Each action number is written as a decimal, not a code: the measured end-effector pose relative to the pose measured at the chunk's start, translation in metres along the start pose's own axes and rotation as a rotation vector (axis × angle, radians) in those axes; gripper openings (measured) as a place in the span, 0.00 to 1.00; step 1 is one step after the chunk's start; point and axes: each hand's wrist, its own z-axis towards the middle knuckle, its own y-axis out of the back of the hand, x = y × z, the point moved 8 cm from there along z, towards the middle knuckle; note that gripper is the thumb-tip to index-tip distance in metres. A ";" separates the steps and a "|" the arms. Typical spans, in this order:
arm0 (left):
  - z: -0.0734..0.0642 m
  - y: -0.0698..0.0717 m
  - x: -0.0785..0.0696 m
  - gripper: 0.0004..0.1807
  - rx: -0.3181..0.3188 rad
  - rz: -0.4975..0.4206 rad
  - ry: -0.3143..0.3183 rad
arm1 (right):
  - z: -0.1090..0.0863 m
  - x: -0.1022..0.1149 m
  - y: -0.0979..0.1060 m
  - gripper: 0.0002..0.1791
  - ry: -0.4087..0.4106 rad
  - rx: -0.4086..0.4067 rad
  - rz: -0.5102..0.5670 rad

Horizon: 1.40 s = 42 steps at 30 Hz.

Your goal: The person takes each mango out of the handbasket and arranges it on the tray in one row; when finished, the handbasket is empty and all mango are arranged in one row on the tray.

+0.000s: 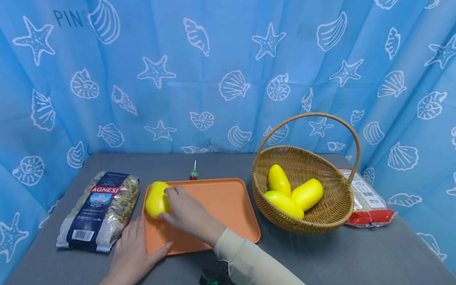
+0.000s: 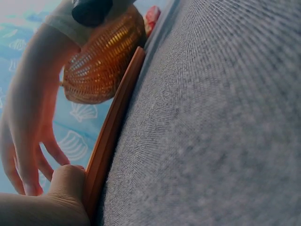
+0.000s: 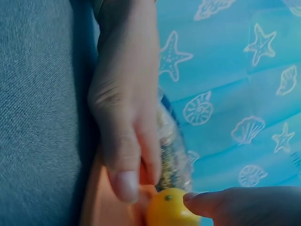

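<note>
A yellow mango [image 1: 157, 200] lies at the left end of the orange tray [image 1: 217, 207]. My right hand [image 1: 189, 213] holds it from its right side, thumb toward me and fingertips at its far side. In the right wrist view, the mango [image 3: 171, 209] shows a small dark stem spot. My left hand [image 1: 134, 255] rests at the tray's near left corner, fingers straight along the left side and thumb stretched along the front edge. The left thumb [image 2: 68, 183] shows against the tray rim [image 2: 110, 127] in the left wrist view.
A wicker basket [image 1: 341, 205] with a tall handle holds three yellow mangoes [image 1: 279, 181]. Left of the tray lies an AGNESI pasta bag [image 1: 101, 210]. A lollipop [image 1: 193, 171] lies behind the tray; a red-and-clear packet [image 1: 367, 198] sits right of the basket. A blue curtain [image 1: 213, 71] hangs behind.
</note>
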 end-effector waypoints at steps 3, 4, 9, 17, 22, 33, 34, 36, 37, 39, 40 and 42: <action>-0.001 0.000 0.000 0.68 0.002 -0.003 0.008 | -0.010 0.000 0.014 0.34 0.036 -0.004 -0.019; -0.001 -0.001 0.000 0.68 0.005 -0.006 0.011 | -0.014 -0.001 0.019 0.34 0.048 -0.006 -0.023; -0.001 -0.002 0.000 0.68 0.011 -0.005 0.013 | -0.039 -0.007 0.054 0.32 0.092 -0.029 -0.006; -0.001 0.003 0.000 0.66 -0.035 -0.004 -0.023 | -0.082 -0.020 0.128 0.29 0.099 -0.111 -0.068; 0.000 0.005 0.000 0.67 -0.032 -0.010 -0.036 | -0.098 -0.041 0.165 0.25 0.081 -0.151 -0.093; 0.000 0.002 -0.001 0.67 -0.012 0.001 -0.020 | -0.107 -0.123 0.175 0.16 -0.035 0.058 -0.183; 0.000 0.002 -0.001 0.67 -0.010 0.002 -0.019 | -0.107 -0.129 0.171 0.16 -0.031 0.097 -0.187; 0.000 0.002 -0.001 0.67 -0.007 0.002 -0.015 | -0.108 -0.140 0.163 0.17 -0.005 0.185 -0.195; 0.000 0.002 -0.001 0.67 -0.007 0.003 -0.015 | -0.108 -0.145 0.159 0.17 0.011 0.227 -0.194; 0.000 0.002 -0.001 0.67 -0.005 0.003 -0.012 | -0.108 -0.154 0.151 0.18 0.036 0.303 -0.182; 0.000 0.002 -0.001 0.67 -0.002 0.002 -0.011 | -0.108 -0.157 0.148 0.18 0.049 0.330 -0.173; 0.000 0.001 -0.001 0.67 0.009 0.000 -0.005 | -0.107 -0.166 0.142 0.19 0.044 0.372 -0.157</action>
